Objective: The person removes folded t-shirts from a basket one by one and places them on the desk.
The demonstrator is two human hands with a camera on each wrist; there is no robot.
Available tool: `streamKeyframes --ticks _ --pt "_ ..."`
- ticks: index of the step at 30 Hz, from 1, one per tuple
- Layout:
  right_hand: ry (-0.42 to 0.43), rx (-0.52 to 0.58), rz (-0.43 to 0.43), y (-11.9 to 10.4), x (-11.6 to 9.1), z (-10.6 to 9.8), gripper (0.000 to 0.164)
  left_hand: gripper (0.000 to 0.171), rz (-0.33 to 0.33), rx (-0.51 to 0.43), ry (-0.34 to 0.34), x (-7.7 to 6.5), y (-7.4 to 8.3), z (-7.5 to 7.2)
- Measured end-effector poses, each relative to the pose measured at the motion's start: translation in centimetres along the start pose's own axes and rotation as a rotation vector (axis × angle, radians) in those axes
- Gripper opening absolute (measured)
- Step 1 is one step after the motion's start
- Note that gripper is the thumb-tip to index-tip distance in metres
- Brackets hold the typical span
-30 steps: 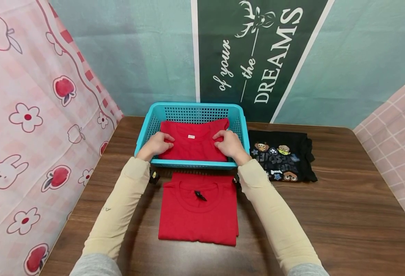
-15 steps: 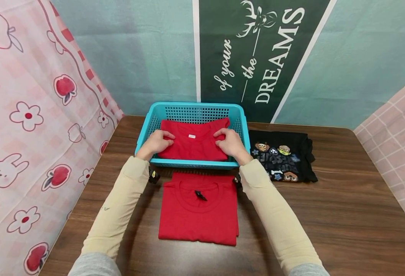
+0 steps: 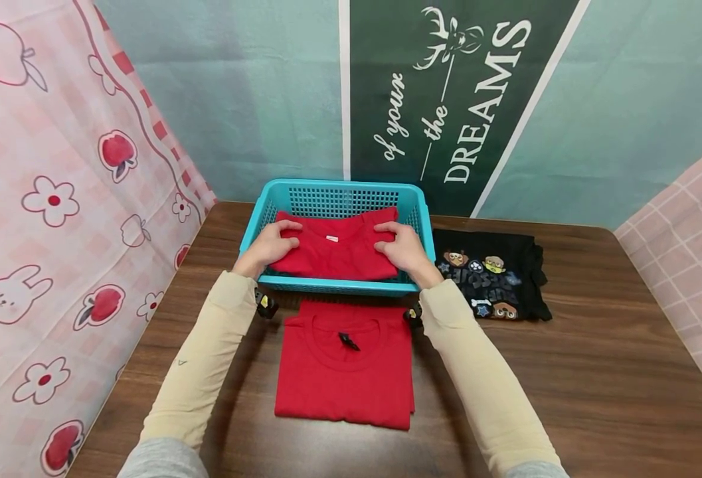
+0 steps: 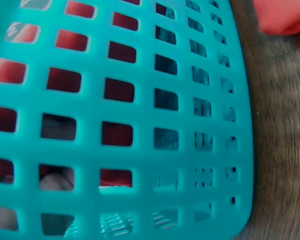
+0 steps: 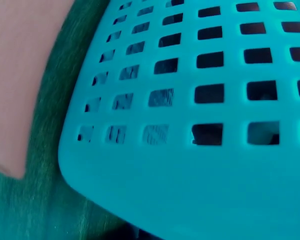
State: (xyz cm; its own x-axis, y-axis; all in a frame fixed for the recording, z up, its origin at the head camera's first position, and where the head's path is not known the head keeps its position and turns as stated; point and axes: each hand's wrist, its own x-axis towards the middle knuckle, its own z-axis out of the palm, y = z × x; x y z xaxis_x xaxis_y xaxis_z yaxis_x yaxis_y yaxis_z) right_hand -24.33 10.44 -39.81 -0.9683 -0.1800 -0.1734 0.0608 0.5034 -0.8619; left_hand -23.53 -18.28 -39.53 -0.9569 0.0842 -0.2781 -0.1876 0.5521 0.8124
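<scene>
A red T-shirt (image 3: 335, 255) with a white neck label lies folded inside a blue plastic basket (image 3: 339, 287). My left hand (image 3: 271, 245) grips its left side, thumb and forefinger showing on top. At the right side my right hand (image 3: 406, 247) holds it the same way; the lower fingers of both hands are hidden. In the left wrist view the perforated basket wall (image 4: 142, 110) fills most of the frame, red cloth showing through its holes. The right wrist view has mainly the basket's outer wall (image 5: 190, 172).
Another folded red T-shirt (image 3: 345, 392) with a black neck label lies on the wooden table (image 3: 596, 372) in front of the basket. Right of the basket is a folded black T-shirt (image 3: 488, 285) with cartoon prints. Patterned cloths hang behind and at the left.
The red T-shirt in the basket has become slightly more creased between my hands. Both hands keep to its sides, and the head view has shifted a little.
</scene>
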Motion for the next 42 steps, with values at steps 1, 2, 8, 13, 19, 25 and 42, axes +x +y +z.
streamKeyframes --ticks 1,2,8,13,19,25,42 --pt "0.002 0.013 0.003 0.0 0.0 0.0 0.052 0.051 0.000 -0.003 -0.002 -0.1 0.1 0.0" --pt "0.003 0.020 0.001 0.0 -0.1 0.0 0.052 0.052 -0.001 -0.004 -0.003 -0.1 0.2 0.0" --pt "-0.005 0.041 -0.030 -0.1 -0.4 -0.2 0.052 0.052 -0.009 -0.030 -0.002 -0.2 0.5 0.0" --pt "0.004 0.057 -0.055 -0.2 -0.7 -0.3 0.052 0.057 0.007 -0.073 0.046 -0.2 0.5 0.1" --pt "0.064 0.130 -0.045 -0.4 -0.9 -0.5 0.052 0.056 0.047 -0.165 0.083 -0.5 0.5 -0.1" --pt "0.147 0.198 -0.067 -1.1 -1.3 -0.9 0.046 0.055 0.088 -0.243 0.071 -0.7 0.4 -0.3" --pt "0.136 0.255 -0.098 -1.8 -2.5 -2.9 0.059 0.058 0.086 -0.396 0.085 -1.5 1.1 -0.8"
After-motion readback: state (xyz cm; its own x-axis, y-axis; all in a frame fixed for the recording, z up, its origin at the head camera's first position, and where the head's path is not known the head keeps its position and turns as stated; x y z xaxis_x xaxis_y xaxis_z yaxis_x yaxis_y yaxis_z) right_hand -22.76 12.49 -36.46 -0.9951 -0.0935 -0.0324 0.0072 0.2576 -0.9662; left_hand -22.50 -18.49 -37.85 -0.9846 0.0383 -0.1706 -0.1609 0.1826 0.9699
